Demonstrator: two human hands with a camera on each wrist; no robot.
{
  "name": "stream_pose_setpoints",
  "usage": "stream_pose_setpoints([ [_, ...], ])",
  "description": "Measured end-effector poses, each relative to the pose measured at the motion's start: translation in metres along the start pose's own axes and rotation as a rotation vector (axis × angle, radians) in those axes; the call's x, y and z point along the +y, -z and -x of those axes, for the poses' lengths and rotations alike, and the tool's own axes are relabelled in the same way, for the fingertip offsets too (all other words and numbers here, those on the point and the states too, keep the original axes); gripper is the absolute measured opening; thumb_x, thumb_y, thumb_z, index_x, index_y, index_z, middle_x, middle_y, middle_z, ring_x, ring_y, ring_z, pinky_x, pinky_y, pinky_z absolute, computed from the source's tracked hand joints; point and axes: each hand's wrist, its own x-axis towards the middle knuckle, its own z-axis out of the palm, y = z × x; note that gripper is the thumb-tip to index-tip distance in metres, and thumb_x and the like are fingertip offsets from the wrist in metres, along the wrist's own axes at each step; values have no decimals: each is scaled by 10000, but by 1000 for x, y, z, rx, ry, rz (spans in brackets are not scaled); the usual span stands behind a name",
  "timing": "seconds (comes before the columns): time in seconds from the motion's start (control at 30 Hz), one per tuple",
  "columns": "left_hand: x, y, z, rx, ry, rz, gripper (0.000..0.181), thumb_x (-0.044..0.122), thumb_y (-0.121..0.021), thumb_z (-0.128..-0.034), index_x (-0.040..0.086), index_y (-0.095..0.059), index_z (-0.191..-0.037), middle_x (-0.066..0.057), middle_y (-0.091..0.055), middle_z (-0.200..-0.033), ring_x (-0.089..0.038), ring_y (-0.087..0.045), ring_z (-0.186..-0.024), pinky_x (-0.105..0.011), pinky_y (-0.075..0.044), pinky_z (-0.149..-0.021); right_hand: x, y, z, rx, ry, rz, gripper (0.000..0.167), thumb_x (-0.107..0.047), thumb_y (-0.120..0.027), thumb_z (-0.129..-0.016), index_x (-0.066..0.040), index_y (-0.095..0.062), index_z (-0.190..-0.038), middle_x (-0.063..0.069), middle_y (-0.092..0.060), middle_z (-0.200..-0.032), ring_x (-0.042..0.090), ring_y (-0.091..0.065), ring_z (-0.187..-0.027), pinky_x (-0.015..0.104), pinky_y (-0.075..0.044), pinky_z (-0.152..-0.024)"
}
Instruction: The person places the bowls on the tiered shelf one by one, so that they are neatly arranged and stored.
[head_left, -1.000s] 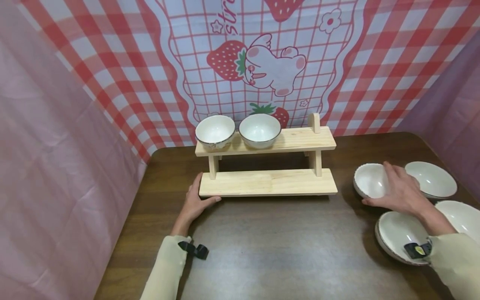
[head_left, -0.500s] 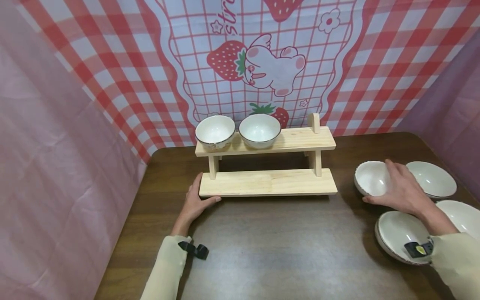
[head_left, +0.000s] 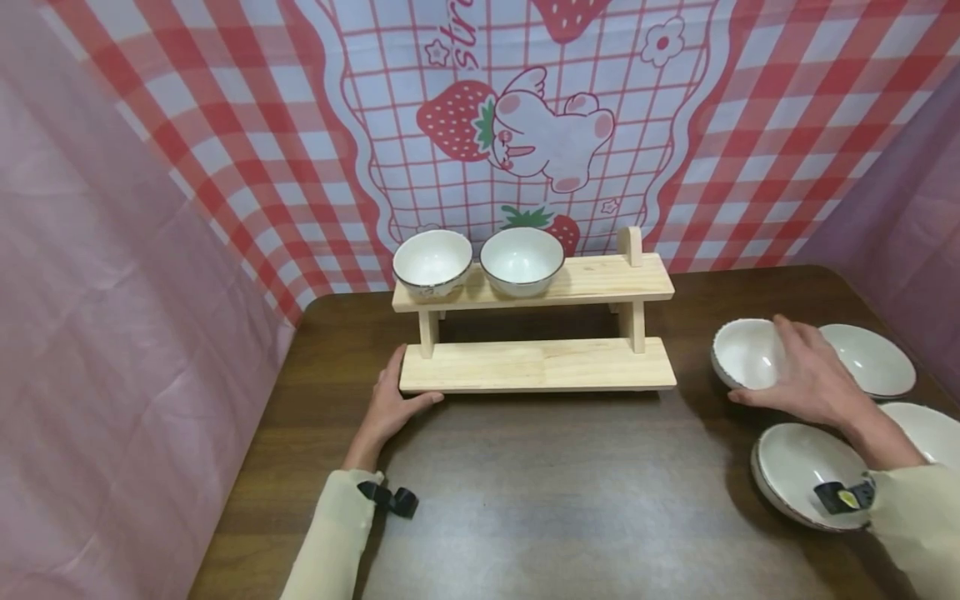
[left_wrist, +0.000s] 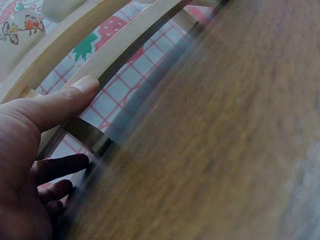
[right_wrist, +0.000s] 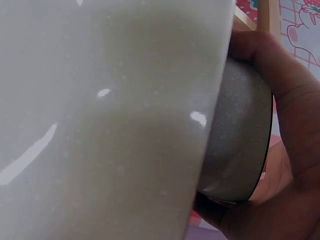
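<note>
A two-tier wooden rack (head_left: 536,367) stands on the table. My left hand (head_left: 387,412) holds the left end of its lower board, thumb on the front edge; in the left wrist view the thumb of that hand (left_wrist: 30,130) lies on the wood and the other fingers bend below. At the right, my right hand (head_left: 813,375) grips a small white bowl (head_left: 742,354) by its right side. In the right wrist view this hand (right_wrist: 295,125) wraps the grey-looking bowl (right_wrist: 240,130), partly hidden by a large pale surface. Whether it touches the table I cannot tell.
Two white bowls, one left (head_left: 432,260) and one beside it (head_left: 522,258), sit on the upper board. More bowls stand near the right hand: behind it (head_left: 873,362), at the right edge (head_left: 926,429) and in front (head_left: 798,467). A checked cloth (head_left: 262,125) hangs behind.
My right hand and the small bowl have shifted slightly to the right and away from me. The left hand keeps its hold on the rack, which stays in place.
</note>
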Motion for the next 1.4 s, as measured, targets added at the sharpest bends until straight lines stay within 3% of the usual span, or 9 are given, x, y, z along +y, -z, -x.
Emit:
stream_pose_setpoints([
  [0.4,0,0,1,-3,-7,12,1087,328,-872,-770,176,-198,-1609,-130,-312,-1632,-377,-310,-1455,-617,-276,-1182,-12,14,-2,-23,-5,26,1313,-509,-881,-638,95,-142,-1539,469,-252,-1413,602,-363,-1156,791,-392,-853],
  [0.63,0,-1,0,-2,-7,14,1092,328,-875,-766,167,-198,-1608,-139,-316,-1629,-377,-318,-1446,-613,-280,-1181,-20,23,-3,-27,35,19,1316,-497,-889,-633,113,-151,-1535,466,-257,-1420,587,-357,-1175,782,-391,-864],
  [0.9,-1,-1,0,-1,-5,8,1092,346,-869,-772,165,-193,-1610,-156,-315,-1624,-387,-316,-1444,-624,-289,-1169,-32,38,-5,-70,25,20,1344,-513,-880,-642,87,-103,-1560,452,-230,-1448,572,-359,-1176,762,-400,-878],
  [1.4,0,-1,0,-7,8,3,1099,355,-868,-771,182,-182,-1612,-159,-312,-1623,-390,-316,-1449,-624,-288,-1172,-51,62,-13,-41,80,19,1329,-459,-899,-617,63,-131,-1568,429,-268,-1444,541,-343,-1214,730,-397,-897],
])
